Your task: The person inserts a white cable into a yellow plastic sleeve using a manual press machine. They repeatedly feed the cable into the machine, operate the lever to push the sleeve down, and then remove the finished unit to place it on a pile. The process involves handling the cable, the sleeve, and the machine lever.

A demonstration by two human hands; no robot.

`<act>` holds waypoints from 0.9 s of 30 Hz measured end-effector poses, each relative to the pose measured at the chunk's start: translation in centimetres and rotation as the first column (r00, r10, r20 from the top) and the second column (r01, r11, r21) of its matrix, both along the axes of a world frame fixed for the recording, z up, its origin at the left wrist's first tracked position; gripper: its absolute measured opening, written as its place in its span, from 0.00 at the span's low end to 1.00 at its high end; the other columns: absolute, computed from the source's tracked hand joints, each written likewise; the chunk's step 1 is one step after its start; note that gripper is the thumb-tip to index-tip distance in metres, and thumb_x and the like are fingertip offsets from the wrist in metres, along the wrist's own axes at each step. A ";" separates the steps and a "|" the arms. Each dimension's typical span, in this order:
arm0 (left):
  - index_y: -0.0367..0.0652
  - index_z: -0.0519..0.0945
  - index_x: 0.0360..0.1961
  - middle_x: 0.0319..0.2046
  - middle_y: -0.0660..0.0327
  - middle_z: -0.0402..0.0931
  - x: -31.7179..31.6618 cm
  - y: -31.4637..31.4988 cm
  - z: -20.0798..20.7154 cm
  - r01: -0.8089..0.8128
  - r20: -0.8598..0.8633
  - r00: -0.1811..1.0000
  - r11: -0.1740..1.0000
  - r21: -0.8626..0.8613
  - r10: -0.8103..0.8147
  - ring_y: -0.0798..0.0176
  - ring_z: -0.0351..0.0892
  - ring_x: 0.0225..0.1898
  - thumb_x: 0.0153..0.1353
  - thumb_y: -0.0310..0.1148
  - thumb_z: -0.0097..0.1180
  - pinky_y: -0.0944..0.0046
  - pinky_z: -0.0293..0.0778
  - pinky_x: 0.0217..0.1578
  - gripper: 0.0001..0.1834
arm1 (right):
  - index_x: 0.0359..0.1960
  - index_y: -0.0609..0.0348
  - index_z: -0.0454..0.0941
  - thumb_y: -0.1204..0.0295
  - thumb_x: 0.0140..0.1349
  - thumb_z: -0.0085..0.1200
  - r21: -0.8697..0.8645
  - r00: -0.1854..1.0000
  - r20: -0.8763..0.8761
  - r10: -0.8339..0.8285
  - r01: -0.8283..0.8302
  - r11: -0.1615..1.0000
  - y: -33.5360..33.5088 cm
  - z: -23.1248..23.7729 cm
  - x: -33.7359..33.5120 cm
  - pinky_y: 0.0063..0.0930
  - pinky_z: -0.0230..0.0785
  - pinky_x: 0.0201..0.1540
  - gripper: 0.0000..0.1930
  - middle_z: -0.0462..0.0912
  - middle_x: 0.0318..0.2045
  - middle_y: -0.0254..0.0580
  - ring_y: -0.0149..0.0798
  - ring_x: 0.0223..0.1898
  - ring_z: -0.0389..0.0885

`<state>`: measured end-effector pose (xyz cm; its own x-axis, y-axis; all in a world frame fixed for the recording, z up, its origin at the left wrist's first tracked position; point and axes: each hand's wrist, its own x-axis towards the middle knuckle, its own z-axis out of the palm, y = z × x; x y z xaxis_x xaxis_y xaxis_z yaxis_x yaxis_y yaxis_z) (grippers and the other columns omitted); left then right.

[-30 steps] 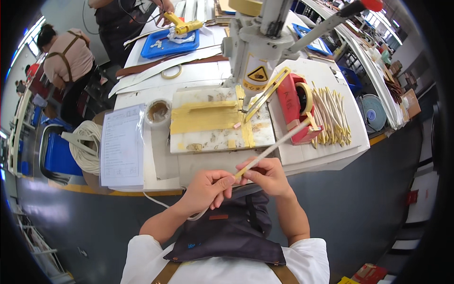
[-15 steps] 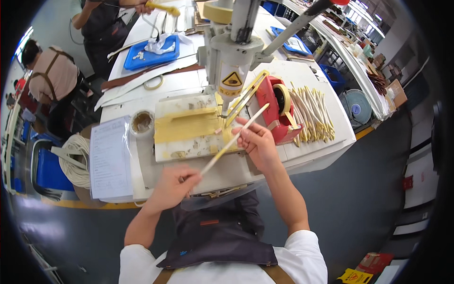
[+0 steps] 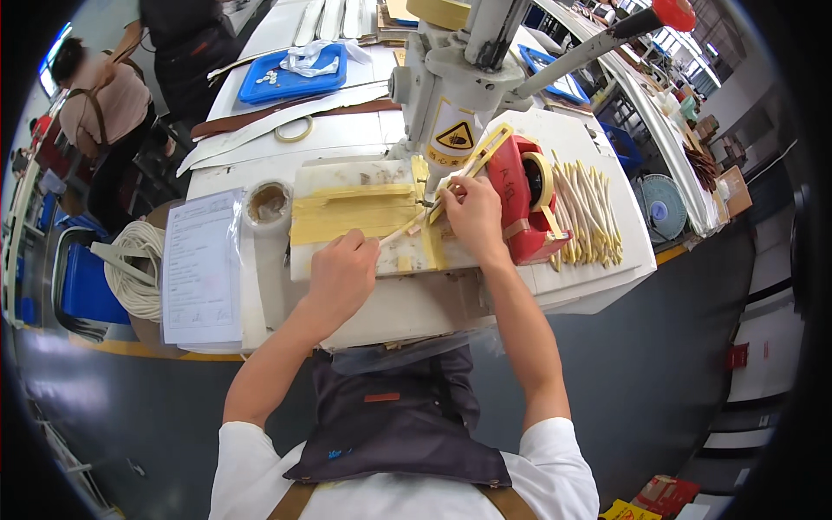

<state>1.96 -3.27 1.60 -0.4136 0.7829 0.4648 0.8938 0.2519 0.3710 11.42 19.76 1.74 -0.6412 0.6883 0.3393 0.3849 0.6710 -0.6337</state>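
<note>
A thin pale cord piece (image 3: 401,231) runs between my two hands, slanting up to the right. My left hand (image 3: 344,270) pinches its nearer end at the front of the yellow-taped work plate (image 3: 347,221). My right hand (image 3: 472,215) is closed around its farther part, right under the head of a grey hand press (image 3: 459,91). The fingertips partly hide the cord there, so whether it touches the press tip is hard to see. Just right of that hand stands a red tape dispenser (image 3: 520,199) with a yellow tape roll.
Many pale cord pieces (image 3: 589,212) with yellow ends lie right of the dispenser. The press lever (image 3: 598,52) reaches up right. At left are a tape roll (image 3: 269,204), a sleeved paper sheet (image 3: 204,269) and coiled cord (image 3: 139,269). A blue tray (image 3: 290,74) sits farther back.
Both hands have moved forward, bringing the cord from in front of the plate to beneath the press head. My left hand has risen onto the plate's front edge.
</note>
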 end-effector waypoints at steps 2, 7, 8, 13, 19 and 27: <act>0.42 0.81 0.34 0.29 0.58 0.73 0.0 0.0 -0.2 0.013 -0.003 1.000 1.000 0.007 -0.013 0.54 0.79 0.32 0.58 0.26 0.60 0.55 0.76 0.30 0.03 | 0.46 0.67 0.83 0.68 0.62 0.62 0.119 1.000 0.013 -0.025 0.023 0.993 -0.1 -0.5 -0.5 0.44 0.75 0.45 0.16 0.80 0.35 0.53 0.54 0.37 0.83; 0.40 0.81 0.38 0.31 0.59 0.73 0.1 -0.1 -0.5 0.024 0.002 1.000 1.000 0.009 -0.024 0.56 0.77 0.35 0.56 0.25 0.60 0.57 0.76 0.32 0.08 | 0.45 0.65 0.83 0.65 0.65 0.57 0.203 0.985 0.160 -0.064 0.031 0.979 -0.7 -0.3 -0.4 0.44 0.76 0.42 0.15 0.80 0.35 0.52 0.55 0.37 0.83; 0.40 0.81 0.39 0.32 0.59 0.73 0.0 -0.2 -0.6 0.033 -0.002 0.999 0.999 0.019 -0.033 0.56 0.77 0.36 0.55 0.24 0.60 0.58 0.76 0.32 0.09 | 0.46 0.65 0.83 0.65 0.66 0.57 0.218 0.982 0.177 -0.067 0.027 0.976 -0.8 -0.2 -0.5 0.45 0.76 0.41 0.16 0.80 0.35 0.52 0.55 0.37 0.83; 0.38 0.80 0.39 0.31 0.59 0.72 -0.3 0.7 -0.6 0.094 -0.037 0.995 0.995 0.036 -0.093 0.56 0.75 0.35 0.52 0.22 0.59 0.59 0.75 0.35 0.12 | 0.50 0.65 0.81 0.63 0.65 0.57 0.211 0.973 0.208 -0.103 0.059 0.976 -0.8 0.2 -0.2 0.45 0.77 0.41 0.19 0.82 0.36 0.51 0.54 0.37 0.84; 0.36 0.80 0.43 0.32 0.57 0.71 -0.6 1.4 -0.9 0.114 -0.001 0.993 0.993 0.010 -0.114 0.54 0.75 0.35 0.52 0.20 0.59 0.57 0.74 0.35 0.15 | 0.53 0.64 0.80 0.61 0.64 0.58 0.127 0.958 0.266 -0.111 0.079 0.989 -0.1 0.8 -0.3 0.44 0.76 0.41 0.22 0.83 0.35 0.48 0.52 0.36 0.85; 0.36 0.81 0.44 0.31 0.56 0.71 -1.2 2.1 -0.6 0.198 0.036 0.980 0.980 -0.003 -0.198 0.53 0.76 0.33 0.53 0.19 0.59 0.56 0.74 0.35 0.15 | 0.56 0.63 0.79 0.60 0.64 0.58 0.132 0.943 0.309 -0.128 0.091 0.987 0.0 0.8 -0.5 0.45 0.76 0.43 0.24 0.84 0.36 0.48 0.52 0.37 0.85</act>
<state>0.79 -1.14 1.03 -0.2663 0.8541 0.4469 0.9125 0.0740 0.4023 10.91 19.77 2.50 -0.6510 0.7286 0.2128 0.6274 0.6743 -0.3894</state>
